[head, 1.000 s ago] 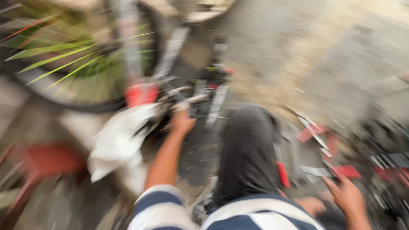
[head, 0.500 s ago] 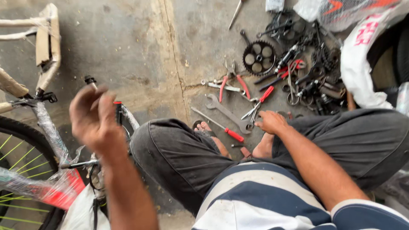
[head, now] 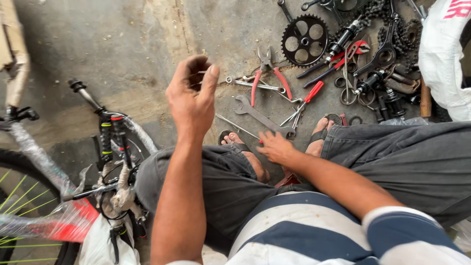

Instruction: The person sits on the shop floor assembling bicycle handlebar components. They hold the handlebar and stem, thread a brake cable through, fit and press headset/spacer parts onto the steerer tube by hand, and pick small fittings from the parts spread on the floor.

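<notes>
Open concrete at upper left, tools crowding the upper right.

The floor (head: 122, 44) lies bare between the bicycle (head: 98, 147) at the left and the wrench (head: 260, 115), so a hand could pass there freely. The raised left hand (head: 192, 95) hangs over that gap. The right hand (head: 275, 147) rests low beside the wrench, between the two sandalled feet. Beyond it, pliers (head: 267, 73), a chainring (head: 304, 34) and a dense heap of parts (head: 382, 64) block the way, with a white bag (head: 444, 64) at the far right.

We see soft, even daylight on the grey concrete floor (head: 122, 49) — shadows there faint, no glare; edges around it bend slightly — focus sharp.
</notes>
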